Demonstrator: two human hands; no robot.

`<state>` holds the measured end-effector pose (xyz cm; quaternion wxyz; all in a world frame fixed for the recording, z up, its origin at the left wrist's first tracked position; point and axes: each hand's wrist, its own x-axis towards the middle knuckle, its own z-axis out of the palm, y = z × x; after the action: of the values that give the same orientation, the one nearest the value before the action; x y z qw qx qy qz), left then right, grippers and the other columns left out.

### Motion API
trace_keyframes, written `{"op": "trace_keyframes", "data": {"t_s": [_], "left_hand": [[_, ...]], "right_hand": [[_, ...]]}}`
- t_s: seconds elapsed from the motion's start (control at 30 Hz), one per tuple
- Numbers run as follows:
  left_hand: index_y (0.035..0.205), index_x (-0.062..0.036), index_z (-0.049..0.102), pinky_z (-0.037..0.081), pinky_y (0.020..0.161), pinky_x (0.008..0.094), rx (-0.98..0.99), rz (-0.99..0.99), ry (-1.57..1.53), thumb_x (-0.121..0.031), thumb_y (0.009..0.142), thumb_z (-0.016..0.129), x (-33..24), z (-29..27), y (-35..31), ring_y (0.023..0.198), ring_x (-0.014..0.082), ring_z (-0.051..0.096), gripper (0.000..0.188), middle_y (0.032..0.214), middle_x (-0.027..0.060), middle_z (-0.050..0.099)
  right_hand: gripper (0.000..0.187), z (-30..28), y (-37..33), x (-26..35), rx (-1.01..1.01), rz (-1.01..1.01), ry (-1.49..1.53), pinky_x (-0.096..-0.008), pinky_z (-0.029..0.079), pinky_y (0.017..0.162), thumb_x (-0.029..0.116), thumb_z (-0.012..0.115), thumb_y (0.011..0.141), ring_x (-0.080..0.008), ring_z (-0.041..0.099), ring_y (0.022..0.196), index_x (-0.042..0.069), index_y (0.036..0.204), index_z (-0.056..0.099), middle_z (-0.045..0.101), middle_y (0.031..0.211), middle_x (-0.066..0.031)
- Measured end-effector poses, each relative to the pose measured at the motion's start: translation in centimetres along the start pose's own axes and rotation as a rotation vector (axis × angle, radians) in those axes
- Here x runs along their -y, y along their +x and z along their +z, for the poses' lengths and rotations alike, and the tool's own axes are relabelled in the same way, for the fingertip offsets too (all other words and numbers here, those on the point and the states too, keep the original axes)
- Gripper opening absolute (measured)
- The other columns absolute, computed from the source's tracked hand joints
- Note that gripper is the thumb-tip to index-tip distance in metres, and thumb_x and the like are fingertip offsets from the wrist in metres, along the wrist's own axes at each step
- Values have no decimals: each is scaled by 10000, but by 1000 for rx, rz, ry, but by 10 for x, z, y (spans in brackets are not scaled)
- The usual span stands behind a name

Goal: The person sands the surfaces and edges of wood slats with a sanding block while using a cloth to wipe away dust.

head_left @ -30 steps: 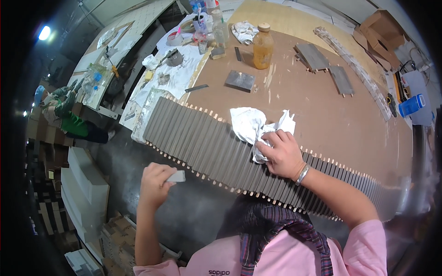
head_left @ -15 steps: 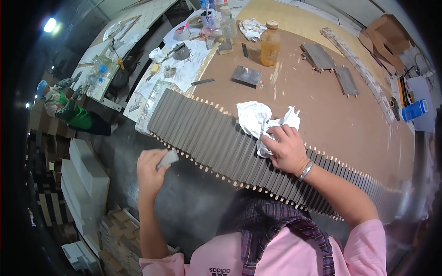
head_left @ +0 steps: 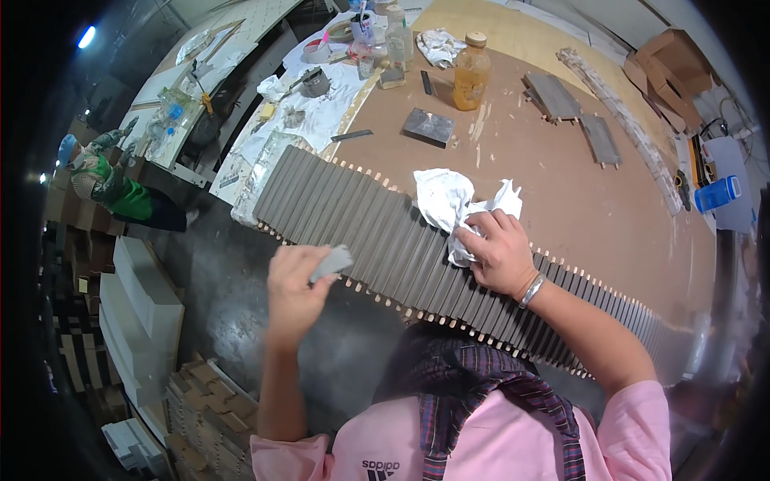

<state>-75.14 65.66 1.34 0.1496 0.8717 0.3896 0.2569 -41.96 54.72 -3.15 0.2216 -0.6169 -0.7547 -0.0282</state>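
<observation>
A long row of narrow grey-brown slats [head_left: 365, 220] with light wooden pegs at both ends lies along the near edge of the table. My left hand [head_left: 298, 284] pinches a small grey block [head_left: 333, 263] by its edge, over the near edge of the row. My right hand [head_left: 499, 252] is closed on a crumpled white cloth [head_left: 445, 200], which rests on the slats and partly on the tabletop. The hand hides part of the cloth. Whether the block touches the slats I cannot tell.
On the brown tabletop [head_left: 561, 208] stand a jar of amber liquid [head_left: 472, 76] and a dark square plate [head_left: 428, 128]. Two short slat pieces [head_left: 553, 96] lie at the far right. Bottles and a small pot [head_left: 314, 82] crowd the far left. A co-worker [head_left: 116, 188] stands at left.
My left hand has moved right with the grey block, from off the table to the near edge of the slats. My right hand stays on the cloth.
</observation>
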Motion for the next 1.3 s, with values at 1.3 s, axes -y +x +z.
{"op": "trace_keyframes", "data": {"t_s": [1.3], "left_hand": [[1108, -104, 765, 417, 872, 400, 125, 248, 20, -6, 715, 762, -38, 25, 43, 1014, 256, 588, 406, 1017, 31, 654]], "right_hand": [[215, -88, -58, -37, -241, 834, 893, -283, 520, 684, 22, 531, 816, -90, 603, 732, -67, 930, 689, 697, 835, -51]]}}
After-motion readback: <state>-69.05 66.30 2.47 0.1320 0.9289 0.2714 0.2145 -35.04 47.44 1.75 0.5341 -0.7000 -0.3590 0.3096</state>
